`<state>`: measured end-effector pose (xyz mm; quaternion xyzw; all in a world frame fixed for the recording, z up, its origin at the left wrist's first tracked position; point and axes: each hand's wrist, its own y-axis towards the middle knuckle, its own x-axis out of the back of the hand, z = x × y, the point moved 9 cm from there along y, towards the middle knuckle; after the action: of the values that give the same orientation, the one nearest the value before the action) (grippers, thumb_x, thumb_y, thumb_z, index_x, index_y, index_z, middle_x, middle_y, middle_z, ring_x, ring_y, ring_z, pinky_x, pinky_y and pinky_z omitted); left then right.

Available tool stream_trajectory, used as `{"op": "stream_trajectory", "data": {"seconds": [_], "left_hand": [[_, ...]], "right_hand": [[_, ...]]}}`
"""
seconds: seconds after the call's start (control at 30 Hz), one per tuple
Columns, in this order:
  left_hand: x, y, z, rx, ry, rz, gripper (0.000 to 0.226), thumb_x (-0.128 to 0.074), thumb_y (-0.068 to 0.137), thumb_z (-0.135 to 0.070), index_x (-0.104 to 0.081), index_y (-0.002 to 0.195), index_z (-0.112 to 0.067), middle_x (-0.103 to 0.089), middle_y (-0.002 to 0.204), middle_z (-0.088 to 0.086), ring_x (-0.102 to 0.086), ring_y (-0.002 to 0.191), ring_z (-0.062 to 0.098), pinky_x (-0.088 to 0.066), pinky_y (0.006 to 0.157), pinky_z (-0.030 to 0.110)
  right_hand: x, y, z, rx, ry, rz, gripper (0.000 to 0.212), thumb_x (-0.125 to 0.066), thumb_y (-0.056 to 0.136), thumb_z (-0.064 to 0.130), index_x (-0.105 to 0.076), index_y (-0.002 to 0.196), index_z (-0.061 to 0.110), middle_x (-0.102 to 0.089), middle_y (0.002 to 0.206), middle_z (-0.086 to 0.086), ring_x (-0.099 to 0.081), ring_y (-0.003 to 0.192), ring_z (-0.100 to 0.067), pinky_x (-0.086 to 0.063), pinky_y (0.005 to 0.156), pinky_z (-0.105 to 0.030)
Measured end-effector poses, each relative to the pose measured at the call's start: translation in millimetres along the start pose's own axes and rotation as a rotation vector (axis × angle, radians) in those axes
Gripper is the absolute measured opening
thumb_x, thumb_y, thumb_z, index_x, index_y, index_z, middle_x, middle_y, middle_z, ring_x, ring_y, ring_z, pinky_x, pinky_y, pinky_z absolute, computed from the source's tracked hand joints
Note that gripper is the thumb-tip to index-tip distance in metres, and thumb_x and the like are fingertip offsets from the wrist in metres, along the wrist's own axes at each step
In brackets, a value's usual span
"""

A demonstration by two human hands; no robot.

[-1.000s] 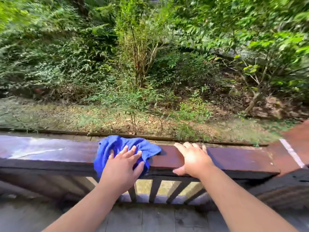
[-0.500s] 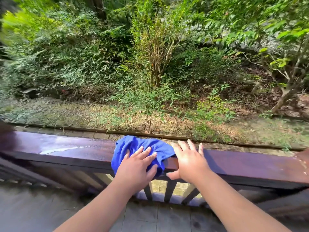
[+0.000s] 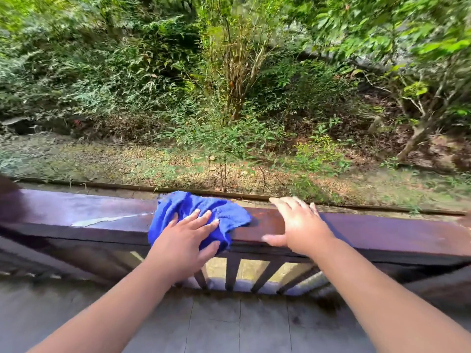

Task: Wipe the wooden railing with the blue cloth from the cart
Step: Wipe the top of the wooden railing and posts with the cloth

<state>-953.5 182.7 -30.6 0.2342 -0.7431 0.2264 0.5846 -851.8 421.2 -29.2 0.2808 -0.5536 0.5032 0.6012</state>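
Left hand (image 3: 184, 240) is lying flat with fingers spread, palm pressing down on the blue cloth (image 3: 196, 215), thumb reaching over the near edge. The cloth is sitting bunched on top of the wooden railing (image 3: 382, 230), part of it draping over the near side. Right hand (image 3: 297, 225) is resting open on the bare rail just beside the cloth, fingers splayed across the top, thumb against the near face, holding nothing. A pale wet streak (image 3: 107, 220) is showing on the rail left of the cloth. Slats (image 3: 232, 273) are running below the rail; shrubs (image 3: 234, 80) are growing beyond.
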Motion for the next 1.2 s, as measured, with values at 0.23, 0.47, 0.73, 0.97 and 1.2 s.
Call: {"op": "stream_trajectory", "data": {"seconds": [0.23, 0.47, 0.73, 0.97, 1.2], "left_hand": [[-20, 10, -25, -0.220, 0.124, 0.053, 0.061, -0.035, 0.092, -0.062, -0.020, 0.150, -0.046, -0.017, 0.161, -0.022, -0.011, 0.150, 0.021, -0.015, 0.112, 0.065], [-42, 50, -94, -0.256, 0.206, 0.014, 0.067, -0.050, 0.097, -0.042, -0.010, 0.150, -0.045, -0.018, 0.162, -0.016, -0.013, 0.149, 0.030, -0.010, 0.108, 0.072], [-44, 57, -87, -0.212, 0.158, 0.038, 0.070, -0.049, 0.092, -0.058, -0.011, 0.150, -0.048, -0.016, 0.162, -0.018, -0.009, 0.150, 0.020, -0.010, 0.114, 0.062], [-8, 12, 25, 0.028, 0.125, 0.005, 0.073, -0.053, 0.085, -0.062, -0.021, 0.149, -0.048, -0.020, 0.161, -0.020, -0.018, 0.148, 0.013, -0.023, 0.116, 0.053], [25, -39, 149, 0.140, 0.090, -0.053, 0.066, -0.055, 0.087, -0.058, -0.031, 0.148, -0.046, -0.028, 0.158, -0.019, -0.026, 0.146, 0.014, -0.027, 0.114, 0.054]], "right_hand": [[27, -33, -46, -0.226, -0.017, -0.067, 0.107, -0.065, 0.076, 0.080, -0.019, 0.162, 0.035, -0.025, 0.168, 0.002, -0.016, 0.155, -0.027, -0.014, 0.125, -0.053], [14, -52, -57, -0.215, -0.091, -0.044, 0.110, -0.066, 0.074, 0.081, -0.019, 0.161, 0.035, -0.027, 0.167, 0.002, -0.019, 0.155, -0.027, -0.015, 0.125, -0.057], [-2, -24, -16, 0.007, -0.140, -0.033, 0.114, -0.073, 0.068, 0.076, -0.020, 0.159, 0.033, -0.032, 0.161, 0.001, -0.024, 0.150, -0.028, -0.017, 0.122, -0.060], [-22, 21, 91, 0.187, -0.149, -0.002, 0.118, -0.074, 0.072, 0.073, -0.014, 0.162, 0.025, -0.033, 0.160, -0.003, -0.027, 0.149, -0.031, -0.019, 0.122, -0.062], [-44, 52, 206, 0.179, -0.189, -0.026, 0.129, -0.074, 0.072, 0.074, 0.000, 0.163, 0.022, -0.040, 0.156, -0.007, -0.035, 0.146, -0.035, -0.026, 0.118, -0.060]]}}
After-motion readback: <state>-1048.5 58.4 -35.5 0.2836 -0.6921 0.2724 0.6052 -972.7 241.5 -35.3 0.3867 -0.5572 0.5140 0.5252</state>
